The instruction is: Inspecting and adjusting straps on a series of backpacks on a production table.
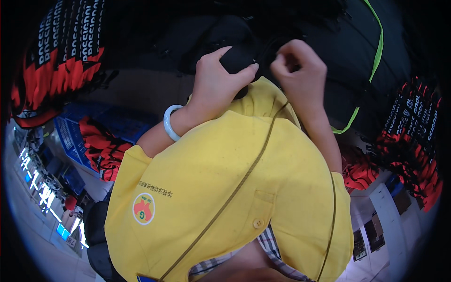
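My left hand [218, 84], with a pale bangle [169, 123] on its wrist, grips a rounded part of a black fabric item [237, 58] in front of my chest. Just to the right of it, my right hand [298, 70] has its fingers curled tight and pinches the same black item at a spot hidden by the fingertips. The black fabric spreads across the top of the view and carries a lime-green trim [376, 51]. My yellow shirt [225, 188] fills the lower middle of the view.
Stacks of red-and-black fabric pieces lie at the upper left [66, 51] and at the right [413, 136]. A blue plastic crate [70, 136] at the left holds more red-and-black pieces [101, 150]. Pale floor shows at the lower corners.
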